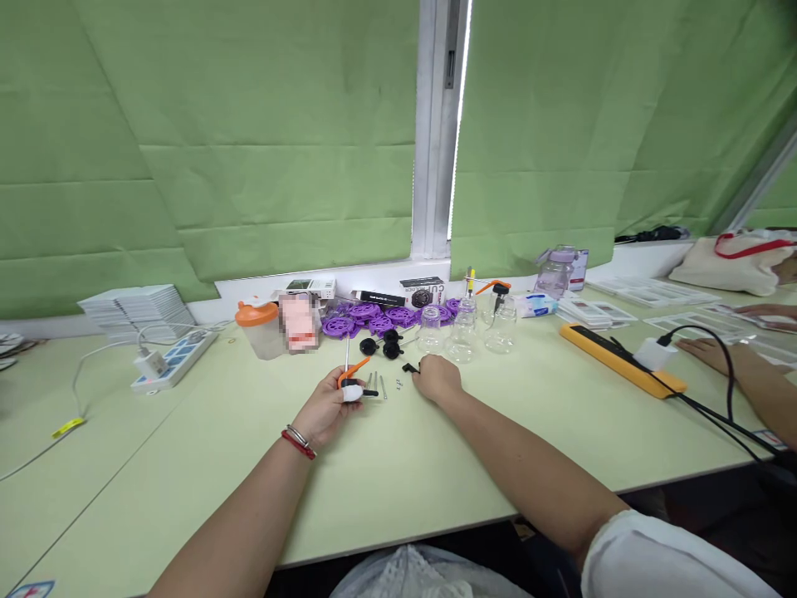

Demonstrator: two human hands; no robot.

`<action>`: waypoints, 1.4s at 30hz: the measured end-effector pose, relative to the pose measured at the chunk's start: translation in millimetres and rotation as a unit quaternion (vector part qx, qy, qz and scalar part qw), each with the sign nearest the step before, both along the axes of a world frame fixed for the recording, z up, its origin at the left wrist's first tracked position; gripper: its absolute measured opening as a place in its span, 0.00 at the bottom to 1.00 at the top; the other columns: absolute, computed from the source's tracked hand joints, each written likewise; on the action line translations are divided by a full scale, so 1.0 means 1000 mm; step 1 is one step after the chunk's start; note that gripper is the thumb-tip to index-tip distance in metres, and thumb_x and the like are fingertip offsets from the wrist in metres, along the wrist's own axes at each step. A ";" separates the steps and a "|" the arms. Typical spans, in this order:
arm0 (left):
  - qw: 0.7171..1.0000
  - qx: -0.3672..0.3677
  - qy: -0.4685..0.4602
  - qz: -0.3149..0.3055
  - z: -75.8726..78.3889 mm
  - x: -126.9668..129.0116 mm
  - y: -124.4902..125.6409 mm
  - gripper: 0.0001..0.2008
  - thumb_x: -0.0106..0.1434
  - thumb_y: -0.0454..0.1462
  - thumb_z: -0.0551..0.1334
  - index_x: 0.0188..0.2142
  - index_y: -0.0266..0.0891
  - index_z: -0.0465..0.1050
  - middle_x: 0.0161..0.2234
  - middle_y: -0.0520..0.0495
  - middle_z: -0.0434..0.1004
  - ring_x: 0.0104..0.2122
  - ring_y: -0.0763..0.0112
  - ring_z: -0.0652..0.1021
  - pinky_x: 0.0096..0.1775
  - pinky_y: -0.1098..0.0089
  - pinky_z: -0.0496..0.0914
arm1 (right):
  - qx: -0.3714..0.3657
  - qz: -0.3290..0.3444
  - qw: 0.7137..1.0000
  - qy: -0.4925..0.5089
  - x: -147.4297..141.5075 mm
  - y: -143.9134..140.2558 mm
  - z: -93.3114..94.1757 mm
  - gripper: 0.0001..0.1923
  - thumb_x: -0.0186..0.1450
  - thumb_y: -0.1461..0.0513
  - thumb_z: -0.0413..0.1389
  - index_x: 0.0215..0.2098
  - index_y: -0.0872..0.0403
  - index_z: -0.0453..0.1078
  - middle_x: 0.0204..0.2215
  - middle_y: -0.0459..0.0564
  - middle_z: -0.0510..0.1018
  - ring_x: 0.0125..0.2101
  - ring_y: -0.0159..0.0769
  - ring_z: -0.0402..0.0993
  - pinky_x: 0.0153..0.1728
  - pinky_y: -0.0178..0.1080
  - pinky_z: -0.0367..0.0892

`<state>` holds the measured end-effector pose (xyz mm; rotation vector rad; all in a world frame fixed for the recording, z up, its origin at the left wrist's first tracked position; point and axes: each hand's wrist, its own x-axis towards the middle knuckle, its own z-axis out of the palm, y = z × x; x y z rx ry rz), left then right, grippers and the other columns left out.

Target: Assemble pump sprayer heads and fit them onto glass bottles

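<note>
My left hand [327, 405] is closed around an orange-and-black part [352, 372]. A thin metal rod [347, 355] sticks up from that hand, and something white shows at its fingertips. My right hand [437, 378] rests low over the table with its fingers curled at a small black piece [409, 368]; its fingertips are mostly hidden from this angle. Between the hands lie a few long screws [383, 387] and several tiny metal bits [399, 384]. Just behind are round black parts [391, 349] and a pile of purple rings [367, 314].
Clear glass cups [462, 336] stand behind my right hand. An orange-lidded shaker [261, 332] is at the back left, near a white power strip [174, 361]. To the right lies a yellow power strip [623, 361] with black cables; another person's hand [706, 353] is beyond it.
</note>
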<state>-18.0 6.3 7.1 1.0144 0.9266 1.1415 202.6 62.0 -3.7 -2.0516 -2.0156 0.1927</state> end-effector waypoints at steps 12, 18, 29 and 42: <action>0.999 0.037 -0.021 -0.029 0.010 0.002 -0.007 0.21 0.50 0.32 0.67 0.43 0.39 0.64 0.37 0.46 0.73 0.40 0.63 0.75 0.36 0.64 0.73 | 0.069 0.124 0.973 0.180 0.015 -0.012 0.011 0.07 0.58 0.58 0.57 0.31 0.53 0.73 0.31 0.49 0.75 0.31 0.34 0.69 0.29 0.33 0.56; 0.998 0.054 -0.027 -0.014 0.012 0.002 -0.008 0.21 0.51 0.33 0.67 0.44 0.39 0.65 0.37 0.48 0.73 0.34 0.69 0.76 0.36 0.65 0.73 | 0.075 0.260 0.940 0.209 0.004 -0.026 0.006 0.05 0.57 0.60 0.59 0.31 0.53 0.74 0.35 0.47 0.73 0.32 0.32 0.67 0.34 0.33 0.58; 0.999 0.048 0.020 -0.012 0.008 0.005 -0.008 0.23 0.45 0.33 0.68 0.42 0.40 0.65 0.36 0.48 0.72 0.35 0.69 0.74 0.35 0.66 0.71 | 0.062 0.295 0.934 0.191 -0.008 -0.040 0.012 0.03 0.59 0.63 0.57 0.32 0.55 0.72 0.31 0.47 0.74 0.33 0.33 0.67 0.34 0.33 0.58; 0.986 0.079 0.137 0.058 0.007 0.006 -0.008 0.22 0.42 0.31 0.67 0.38 0.38 0.65 0.33 0.51 0.69 0.30 0.74 0.70 0.30 0.72 0.67 | 0.033 0.360 0.903 0.234 -0.018 -0.053 0.009 0.14 0.60 0.69 0.52 0.40 0.52 0.74 0.33 0.46 0.77 0.33 0.32 0.70 0.35 0.32 0.61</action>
